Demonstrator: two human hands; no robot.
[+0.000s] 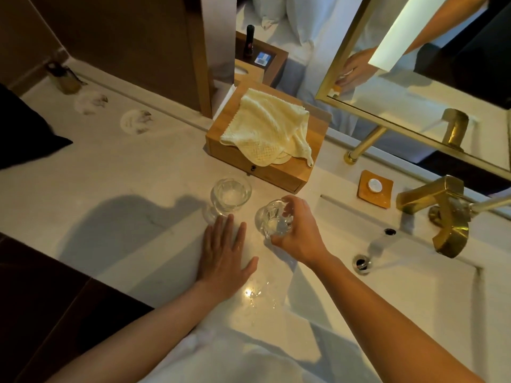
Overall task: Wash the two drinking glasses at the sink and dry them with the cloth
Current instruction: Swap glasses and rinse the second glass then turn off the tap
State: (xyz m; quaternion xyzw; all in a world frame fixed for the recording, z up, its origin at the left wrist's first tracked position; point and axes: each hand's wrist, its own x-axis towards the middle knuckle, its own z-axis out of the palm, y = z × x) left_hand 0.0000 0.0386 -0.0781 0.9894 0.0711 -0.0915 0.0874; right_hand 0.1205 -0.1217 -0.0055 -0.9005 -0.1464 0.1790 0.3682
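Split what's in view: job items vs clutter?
Job: glass in right hand grip; second glass standing on counter; cloth draped over wooden box; sink; tap. Left hand rests flat on counter.

Clutter: soap dish, two coasters, small bottle, flashlight.

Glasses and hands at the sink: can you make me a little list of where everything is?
left glass: upright on the counter, untouched
right glass: held by the right hand, fingers around the rim
left hand: flat on the counter, holding nothing
cloth: draped over the wooden box
tap: gold, over the sink; no running water seen
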